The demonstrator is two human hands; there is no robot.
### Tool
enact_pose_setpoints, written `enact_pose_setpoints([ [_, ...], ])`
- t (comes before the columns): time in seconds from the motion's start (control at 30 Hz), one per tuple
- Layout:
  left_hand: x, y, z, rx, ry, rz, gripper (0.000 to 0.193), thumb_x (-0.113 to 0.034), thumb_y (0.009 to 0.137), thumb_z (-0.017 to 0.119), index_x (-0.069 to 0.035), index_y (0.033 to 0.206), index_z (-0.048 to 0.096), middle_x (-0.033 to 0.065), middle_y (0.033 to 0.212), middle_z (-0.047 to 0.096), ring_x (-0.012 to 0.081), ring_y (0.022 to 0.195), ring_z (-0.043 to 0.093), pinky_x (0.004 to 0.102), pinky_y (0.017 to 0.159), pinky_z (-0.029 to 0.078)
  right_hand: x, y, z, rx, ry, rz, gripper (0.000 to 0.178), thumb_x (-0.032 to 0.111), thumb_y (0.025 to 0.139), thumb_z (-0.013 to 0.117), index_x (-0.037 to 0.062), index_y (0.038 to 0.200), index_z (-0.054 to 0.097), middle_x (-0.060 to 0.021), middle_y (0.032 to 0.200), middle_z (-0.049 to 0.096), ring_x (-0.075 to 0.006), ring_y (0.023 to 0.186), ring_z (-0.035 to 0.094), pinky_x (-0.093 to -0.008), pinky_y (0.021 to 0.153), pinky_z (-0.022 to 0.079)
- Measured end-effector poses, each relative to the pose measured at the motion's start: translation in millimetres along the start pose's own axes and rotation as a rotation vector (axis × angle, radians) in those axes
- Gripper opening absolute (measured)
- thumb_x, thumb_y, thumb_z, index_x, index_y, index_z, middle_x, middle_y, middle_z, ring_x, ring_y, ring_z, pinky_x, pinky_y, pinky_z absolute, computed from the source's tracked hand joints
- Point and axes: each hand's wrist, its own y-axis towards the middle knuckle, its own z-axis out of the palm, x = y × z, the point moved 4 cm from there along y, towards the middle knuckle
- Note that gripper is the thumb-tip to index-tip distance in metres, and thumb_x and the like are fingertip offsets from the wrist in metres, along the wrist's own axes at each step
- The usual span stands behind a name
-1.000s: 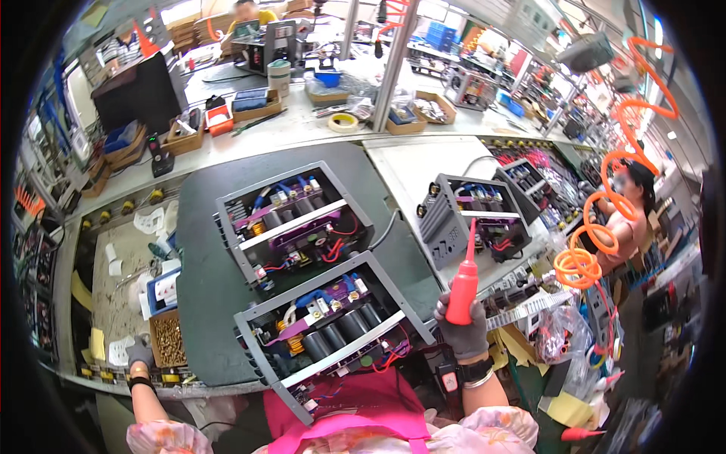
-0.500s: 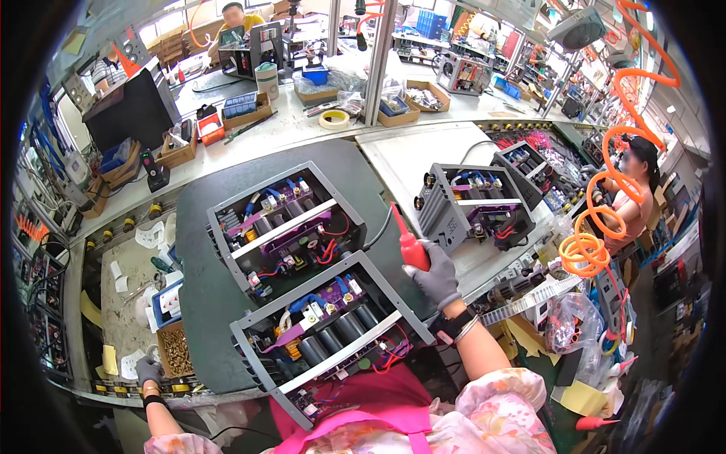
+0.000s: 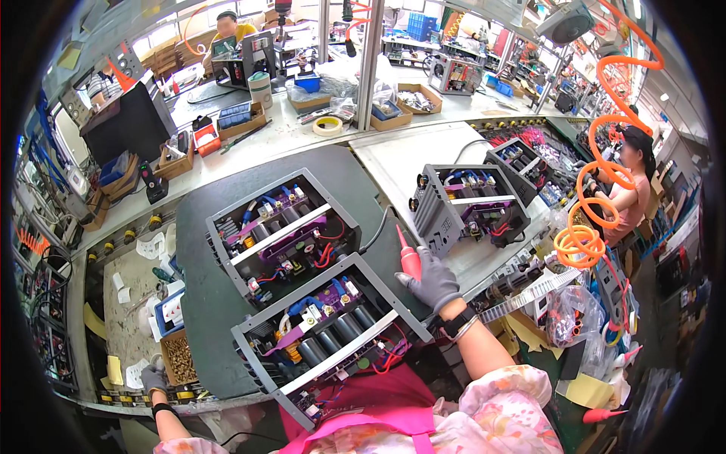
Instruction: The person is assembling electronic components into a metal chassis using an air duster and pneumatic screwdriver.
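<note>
In my gloved right hand (image 3: 435,281) is a red squeeze bottle (image 3: 411,264), its long thin nozzle pointing up. My fingers close around the bottle beside the nearest open machine chassis (image 3: 330,333), which shows black capacitors, purple boards and a silver crossbar. Behind it on the dark green mat lies a second open chassis (image 3: 281,231). At the lower left my gloved left hand (image 3: 154,376) is at the edge of a small cardboard box of brass-coloured fasteners (image 3: 180,359). Its fingers are too small and partly hidden to show what they hold.
A third chassis (image 3: 470,203) stands on the white board to the right. An orange coiled hose (image 3: 581,244) hangs at the right, near a co-worker (image 3: 631,181). A blue bin (image 3: 171,310) sits beyond the fastener box. Tape (image 3: 327,126) lies on the back bench.
My left hand has shifted slightly right, closer against the fastener box. My right hand, still holding the red bottle, has dropped a little. The view has turned slightly.
</note>
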Motion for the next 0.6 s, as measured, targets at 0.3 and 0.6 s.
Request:
enact_pose_setpoints([
  [0.3,4.3,-9.1,-12.2,-0.092,-0.121,-0.09,0.024,-0.012,0.082,0.072,0.001,0.069,0.056,0.0095,0.055,0.051,0.0183,0.042,0.044,0.0375,0.041,0.036,-72.8,-111.5,-127.8,-1.214,0.299,-0.062,0.04,0.023,0.09,0.06,0.0001,0.12,0.05,-0.0138,0.11,0.056,-0.024,0.102,0.053,-0.0351,0.089,0.043],
  [0.6,15.1,-23.9,-26.0,-0.064,-0.93,-0.506,0.02,-0.026,0.094,0.056,-0.01,0.083,0.054,-0.0003,0.059,0.052,0.0105,0.039,0.04,0.0247,0.034,0.028,-238.0,-69.1,-74.6,-0.71,0.819,0.302,0.059,0.01,0.089,0.065,-0.0019,0.139,0.036,-0.0054,0.113,0.053,-0.0147,0.094,0.052,-0.0283,0.088,0.044],
])
